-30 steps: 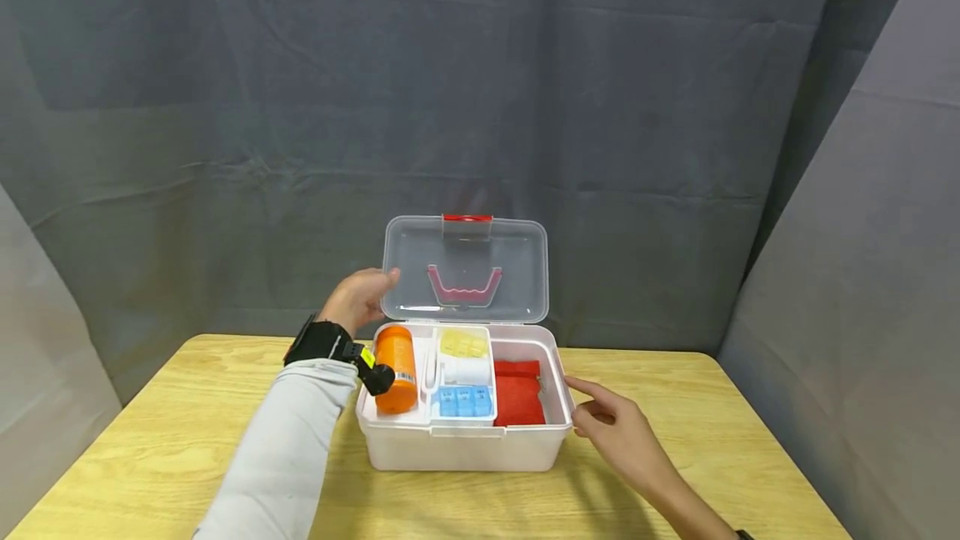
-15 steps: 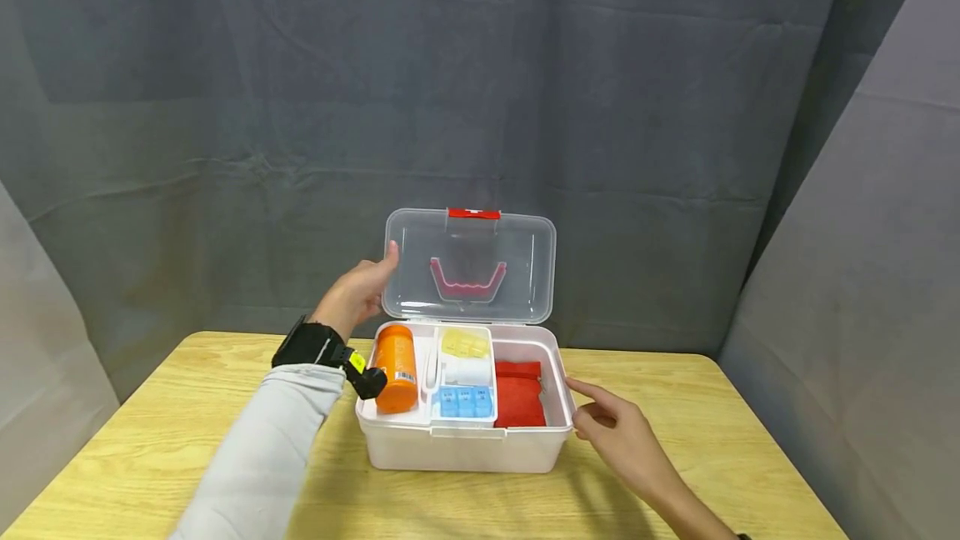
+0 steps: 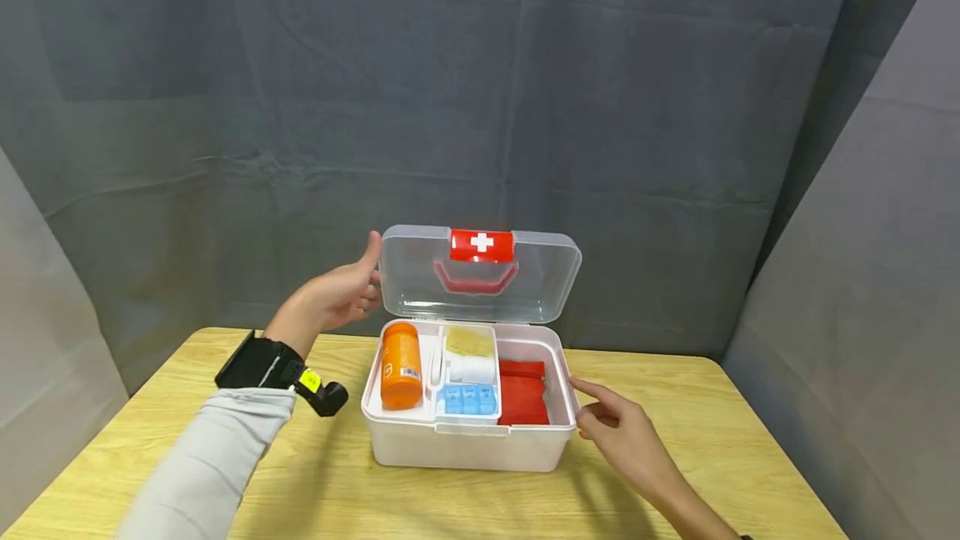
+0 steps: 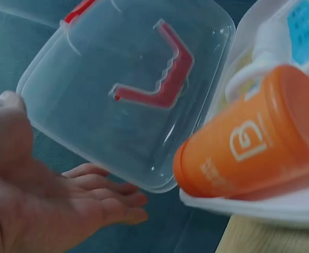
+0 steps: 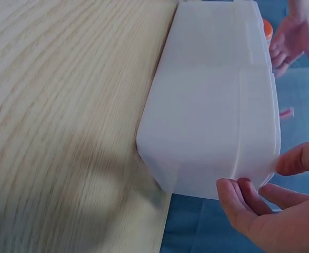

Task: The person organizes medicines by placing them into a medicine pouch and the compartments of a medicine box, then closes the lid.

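Note:
A white first-aid box [image 3: 472, 447] stands on the table, its clear lid [image 3: 540, 277] raised and leaning forward. The lid bears a red latch [image 3: 482, 246] with a white cross and a pink-red handle [image 3: 475, 284]. My left hand [image 3: 330, 294] is at the lid's left edge, thumb up and fingers loosely extended; whether it touches the lid I cannot tell. My right hand [image 3: 618, 436] holds the box's right rim, thumb and fingertips about its corner [image 5: 265, 179]. In the box lie an orange bottle [image 3: 401, 365] and a red pouch [image 3: 523, 394].
A small white tray inside the box holds a blue pill case [image 3: 468, 399], a white roll [image 3: 472, 369] and a yellow item [image 3: 468, 342]. The wooden table [image 3: 675, 382] ends at a grey curtain [image 3: 637, 148] behind the box.
The lid has tipped forward, so its red latch now shows the cross. My left hand has shifted left along with the lid's edge, its thumb raised. The right hand stays at the box.

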`<state>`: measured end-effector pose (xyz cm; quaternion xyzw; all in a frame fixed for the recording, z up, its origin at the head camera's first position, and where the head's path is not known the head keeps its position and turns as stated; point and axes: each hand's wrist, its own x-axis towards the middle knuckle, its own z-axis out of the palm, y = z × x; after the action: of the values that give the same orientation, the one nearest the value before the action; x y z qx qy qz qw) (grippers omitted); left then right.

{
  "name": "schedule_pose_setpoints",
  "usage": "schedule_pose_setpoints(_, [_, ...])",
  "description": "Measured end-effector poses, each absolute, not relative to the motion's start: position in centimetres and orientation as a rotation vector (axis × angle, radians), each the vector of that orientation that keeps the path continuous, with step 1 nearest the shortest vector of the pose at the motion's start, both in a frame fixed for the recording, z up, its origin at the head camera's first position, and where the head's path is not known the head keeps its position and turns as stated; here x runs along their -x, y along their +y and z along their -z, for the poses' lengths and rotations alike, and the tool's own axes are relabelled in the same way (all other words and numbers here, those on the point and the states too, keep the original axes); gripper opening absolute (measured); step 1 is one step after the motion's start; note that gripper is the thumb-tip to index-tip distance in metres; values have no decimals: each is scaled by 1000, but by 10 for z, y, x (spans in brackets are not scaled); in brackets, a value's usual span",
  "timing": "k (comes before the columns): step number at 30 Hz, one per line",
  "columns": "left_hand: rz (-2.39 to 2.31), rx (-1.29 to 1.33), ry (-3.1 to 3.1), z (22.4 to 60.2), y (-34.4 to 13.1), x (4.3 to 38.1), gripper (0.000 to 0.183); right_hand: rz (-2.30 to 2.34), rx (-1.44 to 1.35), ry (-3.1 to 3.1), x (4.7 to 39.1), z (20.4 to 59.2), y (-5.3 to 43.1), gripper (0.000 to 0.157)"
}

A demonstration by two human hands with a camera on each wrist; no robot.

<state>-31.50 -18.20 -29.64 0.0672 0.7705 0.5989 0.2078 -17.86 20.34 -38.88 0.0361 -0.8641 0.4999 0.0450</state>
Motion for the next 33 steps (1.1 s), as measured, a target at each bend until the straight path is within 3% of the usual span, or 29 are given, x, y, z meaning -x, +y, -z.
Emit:
schedule_pose_setpoints(10, [-1555,-388,2088,303,-218,299,89,-1033,-225,-2597,181,374,182,47])
schedule_pose_setpoints(18, [-1591,-381,2051,307,-231,285,79,-1469,-310,-2485,167,343,129,43])
schedule_pose_setpoints(21, [-1574,-365,2045,307,-228,280,77,-1535,-327,-2448,166,343,118,34])
schedule_pose_setpoints(26, [-1529,-369,2052,310,-223,276,76,-1592,-284,-2423,162,353,116,5])
schedule_pose_setpoints(33, [-1421,-331,2188,316,-213,268,70,-1590,-295,-2580,153,374,122,9])
